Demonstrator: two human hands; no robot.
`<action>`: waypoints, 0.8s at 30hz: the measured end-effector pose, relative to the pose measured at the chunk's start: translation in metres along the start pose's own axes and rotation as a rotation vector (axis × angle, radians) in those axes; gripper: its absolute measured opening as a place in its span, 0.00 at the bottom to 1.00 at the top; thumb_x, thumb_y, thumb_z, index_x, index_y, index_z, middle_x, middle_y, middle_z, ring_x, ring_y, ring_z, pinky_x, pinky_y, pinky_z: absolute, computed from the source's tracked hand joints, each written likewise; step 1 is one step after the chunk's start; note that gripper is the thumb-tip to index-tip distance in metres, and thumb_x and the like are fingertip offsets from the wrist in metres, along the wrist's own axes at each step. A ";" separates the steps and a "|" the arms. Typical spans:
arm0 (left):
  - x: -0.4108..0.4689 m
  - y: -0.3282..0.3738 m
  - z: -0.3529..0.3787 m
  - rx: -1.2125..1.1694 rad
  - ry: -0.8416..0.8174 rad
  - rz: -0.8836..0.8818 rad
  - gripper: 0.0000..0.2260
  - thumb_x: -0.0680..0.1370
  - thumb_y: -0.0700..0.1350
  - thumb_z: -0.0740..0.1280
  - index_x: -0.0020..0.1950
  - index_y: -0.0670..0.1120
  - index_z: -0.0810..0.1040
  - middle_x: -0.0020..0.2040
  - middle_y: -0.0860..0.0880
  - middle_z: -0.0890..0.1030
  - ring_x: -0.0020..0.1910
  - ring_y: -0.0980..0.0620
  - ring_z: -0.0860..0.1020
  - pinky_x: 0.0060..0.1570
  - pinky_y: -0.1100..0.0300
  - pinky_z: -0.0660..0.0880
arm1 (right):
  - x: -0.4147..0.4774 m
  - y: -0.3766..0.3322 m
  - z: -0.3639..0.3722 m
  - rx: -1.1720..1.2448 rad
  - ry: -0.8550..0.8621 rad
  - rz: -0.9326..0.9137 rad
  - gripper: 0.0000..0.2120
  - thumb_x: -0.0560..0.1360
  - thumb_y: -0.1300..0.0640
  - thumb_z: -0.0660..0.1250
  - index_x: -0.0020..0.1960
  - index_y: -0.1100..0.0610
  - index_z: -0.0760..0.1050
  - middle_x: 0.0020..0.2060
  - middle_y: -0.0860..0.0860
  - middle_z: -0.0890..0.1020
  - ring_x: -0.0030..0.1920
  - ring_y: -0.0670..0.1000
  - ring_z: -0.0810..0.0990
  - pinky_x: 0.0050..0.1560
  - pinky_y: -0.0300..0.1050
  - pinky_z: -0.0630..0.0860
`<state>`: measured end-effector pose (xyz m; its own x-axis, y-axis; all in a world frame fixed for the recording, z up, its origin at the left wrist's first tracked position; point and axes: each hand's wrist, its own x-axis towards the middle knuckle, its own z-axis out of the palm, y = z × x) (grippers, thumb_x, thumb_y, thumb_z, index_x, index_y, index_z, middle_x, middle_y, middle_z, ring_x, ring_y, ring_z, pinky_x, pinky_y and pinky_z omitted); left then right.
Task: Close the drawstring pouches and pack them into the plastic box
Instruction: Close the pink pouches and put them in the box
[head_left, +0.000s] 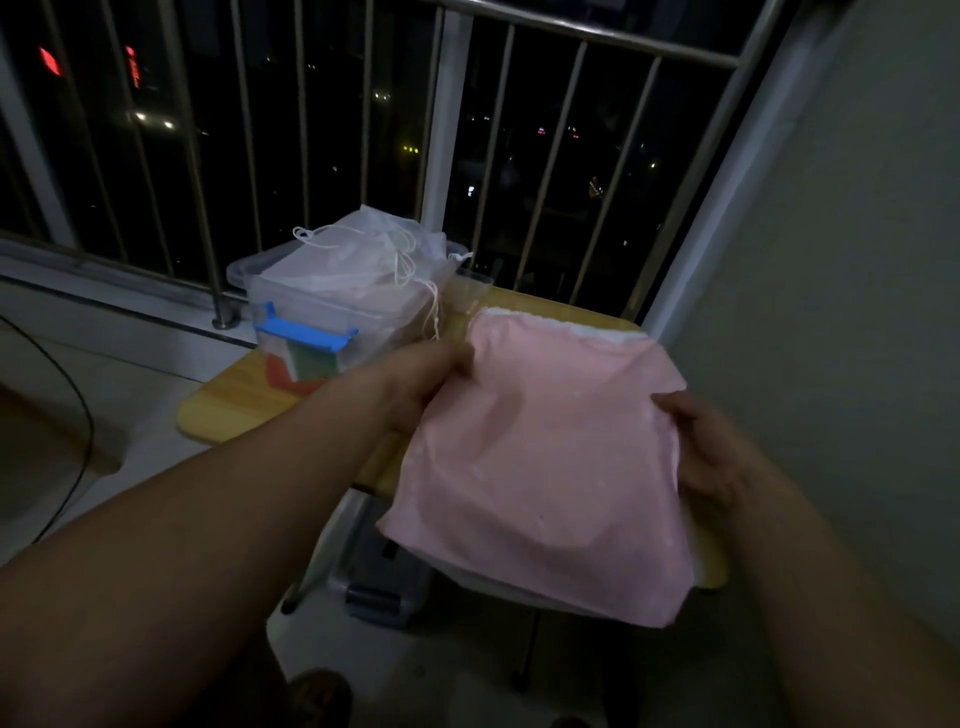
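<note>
Above the table (234, 400), beside the plastic box (291, 312) heaped past its rim with white pouches (363, 260), the pink pouch (545, 457) hangs uncinched, its side edges pinched by left hand (426, 387) and right hand (714, 452); added thus, it would likely slide off.

The place was dim. A metal railing (519, 130) of upright bars ran along the far side, with night darkness and scattered city lights beyond it, and red signs (52, 62) glowing far left. A plain pale wall (857, 260) rose on the right. A small yellow wooden table (228, 405) stood on the light floor (467, 675). A black cable (89, 415) curved at the left. A grey bin (384, 582) sat beneath the table.
</note>
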<state>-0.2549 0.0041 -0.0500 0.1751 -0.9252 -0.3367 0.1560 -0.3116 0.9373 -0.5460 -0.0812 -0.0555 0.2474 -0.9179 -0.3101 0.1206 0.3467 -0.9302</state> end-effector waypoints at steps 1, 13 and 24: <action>-0.004 0.004 -0.004 -0.077 -0.064 -0.020 0.09 0.79 0.41 0.61 0.50 0.41 0.81 0.43 0.39 0.83 0.41 0.43 0.82 0.47 0.52 0.78 | -0.004 -0.005 -0.003 0.041 -0.017 -0.011 0.16 0.82 0.60 0.60 0.66 0.63 0.76 0.43 0.58 0.87 0.45 0.58 0.84 0.53 0.58 0.78; 0.007 -0.022 -0.009 -0.036 -0.083 -0.107 0.14 0.81 0.47 0.69 0.63 0.42 0.80 0.53 0.38 0.86 0.51 0.40 0.84 0.53 0.48 0.81 | -0.012 0.006 -0.025 -0.238 -0.066 0.146 0.17 0.78 0.65 0.65 0.66 0.65 0.76 0.50 0.62 0.87 0.44 0.58 0.88 0.43 0.52 0.85; 0.033 -0.017 0.001 -0.206 -0.032 0.043 0.07 0.80 0.47 0.71 0.49 0.43 0.83 0.41 0.44 0.85 0.36 0.48 0.83 0.41 0.57 0.82 | 0.009 0.010 -0.016 -0.283 0.059 -0.075 0.12 0.80 0.60 0.70 0.62 0.61 0.81 0.51 0.60 0.87 0.52 0.59 0.86 0.52 0.51 0.81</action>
<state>-0.2527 -0.0217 -0.0768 0.1553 -0.9442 -0.2905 0.3453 -0.2236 0.9115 -0.5578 -0.0889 -0.0706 0.1907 -0.9514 -0.2420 -0.1387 0.2179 -0.9661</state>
